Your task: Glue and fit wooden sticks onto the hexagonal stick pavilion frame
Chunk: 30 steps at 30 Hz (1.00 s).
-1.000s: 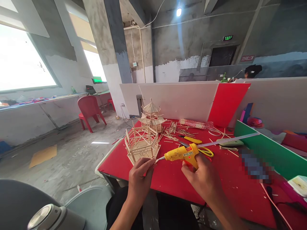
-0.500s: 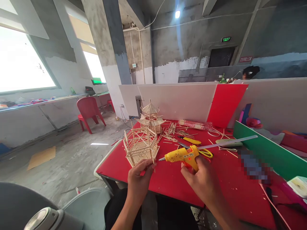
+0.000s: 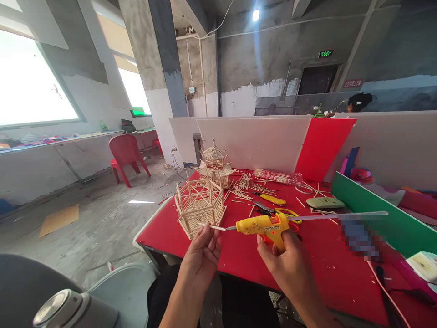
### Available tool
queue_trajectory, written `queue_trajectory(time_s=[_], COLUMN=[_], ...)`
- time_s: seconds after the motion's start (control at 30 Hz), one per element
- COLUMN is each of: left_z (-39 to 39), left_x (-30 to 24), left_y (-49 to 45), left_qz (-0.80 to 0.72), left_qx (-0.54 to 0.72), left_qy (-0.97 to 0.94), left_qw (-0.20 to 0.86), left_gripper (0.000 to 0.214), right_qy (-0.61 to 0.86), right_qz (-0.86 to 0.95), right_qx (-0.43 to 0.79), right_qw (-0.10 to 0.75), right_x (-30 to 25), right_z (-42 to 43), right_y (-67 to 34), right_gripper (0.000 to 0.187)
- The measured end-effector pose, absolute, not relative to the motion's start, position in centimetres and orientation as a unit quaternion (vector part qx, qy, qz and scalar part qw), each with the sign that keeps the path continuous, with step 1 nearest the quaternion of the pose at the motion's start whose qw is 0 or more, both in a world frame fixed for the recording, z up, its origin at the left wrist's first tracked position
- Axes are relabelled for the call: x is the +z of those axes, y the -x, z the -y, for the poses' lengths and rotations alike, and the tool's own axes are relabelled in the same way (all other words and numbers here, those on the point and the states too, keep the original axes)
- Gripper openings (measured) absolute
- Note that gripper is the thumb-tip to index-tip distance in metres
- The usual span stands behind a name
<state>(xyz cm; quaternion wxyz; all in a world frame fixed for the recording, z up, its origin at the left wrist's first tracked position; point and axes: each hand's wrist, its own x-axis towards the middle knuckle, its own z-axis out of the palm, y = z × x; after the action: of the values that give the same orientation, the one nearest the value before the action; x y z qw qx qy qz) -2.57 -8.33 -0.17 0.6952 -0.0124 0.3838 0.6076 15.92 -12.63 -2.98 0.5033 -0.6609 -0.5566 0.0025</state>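
Observation:
Between the fingertips of my left hand (image 3: 204, 248) is a short wooden stick (image 3: 217, 228), lying nearly level and pointing right. My right hand (image 3: 285, 255) grips a yellow hot glue gun (image 3: 261, 224) by its handle. The gun's metal nozzle is at the stick's right end; whether they touch I cannot tell. A long clear glue stick (image 3: 341, 216) juts from the gun's back. Just beyond my left hand stands an open, many-sided stick frame (image 3: 200, 205) with a slatted floor. Behind it rises a small stick pagoda (image 3: 214, 159) with tiered roofs.
Loose sticks (image 3: 244, 182) and a plastic-wrapped bundle (image 3: 276, 176) lie at the back of the red table (image 3: 239, 257). A yellow cutter knife (image 3: 271, 199) and yellow-handled pliers (image 3: 288, 214) lie beyond the gun. A green board (image 3: 375, 209) edges the right side.
My left hand has turned the stick from upright to nearly level, its end now by the nozzle. The glue gun has tilted so that its glue stick lies flatter.

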Motion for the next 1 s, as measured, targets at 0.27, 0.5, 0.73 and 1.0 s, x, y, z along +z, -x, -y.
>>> queue_trajectory(time_s=[0.27, 0.5, 0.73, 1.0], left_z=[8.33, 8.25, 8.39, 8.42], left_x=[0.13, 0.16, 0.15, 0.01], left_y=[2.26, 2.25, 2.39, 2.5], left_qz=[-0.372, -0.369, -0.369, -0.366], left_qx=[0.605, 0.606, 0.607, 0.607], left_qy=[0.035, 0.048, 0.045, 0.045], left_qw=[0.703, 0.703, 0.702, 0.704], left_gripper=[0.013, 0.014, 0.013, 0.013], right_qy=[0.666, 0.668, 0.669, 0.673], right_qz=[0.562, 0.562, 0.565, 0.559], right_qx=[-0.007, -0.01, -0.027, -0.03], right_qw=[0.49, 0.487, 0.482, 0.484], right_x=[-3.05, -2.86, -2.85, -3.09], right_z=[12.44, 12.12, 11.96, 12.04], right_y=[-15.8, -15.84, -15.7, -15.59], right_gripper=[0.024, 0.022, 0.019, 0.019])
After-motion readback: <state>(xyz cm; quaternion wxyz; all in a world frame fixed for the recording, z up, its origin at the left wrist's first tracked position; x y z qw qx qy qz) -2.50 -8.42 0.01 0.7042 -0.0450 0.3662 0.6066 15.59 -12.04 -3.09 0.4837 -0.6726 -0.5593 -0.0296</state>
